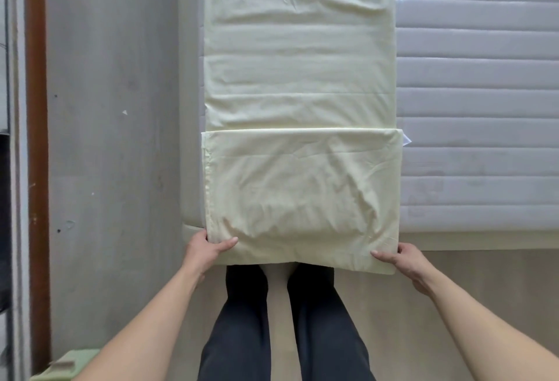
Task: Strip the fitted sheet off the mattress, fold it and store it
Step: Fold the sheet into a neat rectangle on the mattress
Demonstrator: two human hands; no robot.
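Note:
The pale yellow fitted sheet point(299, 72) lies as a long folded strip along the left side of the bare quilted mattress point(478, 93). Its near end is folded back over itself into a doubled panel point(302, 187) that hangs slightly past the mattress's front edge. My left hand point(205, 249) pinches the panel's near left corner, thumb on top. My right hand point(399, 259) pinches the near right corner the same way.
A grey wall point(112, 108) runs close along the bed's left side, with a brown door frame point(37, 108) beyond it. My legs in dark trousers point(272, 320) stand at the foot of the bed on a beige floor. A green object point(69, 362) sits at the lower left.

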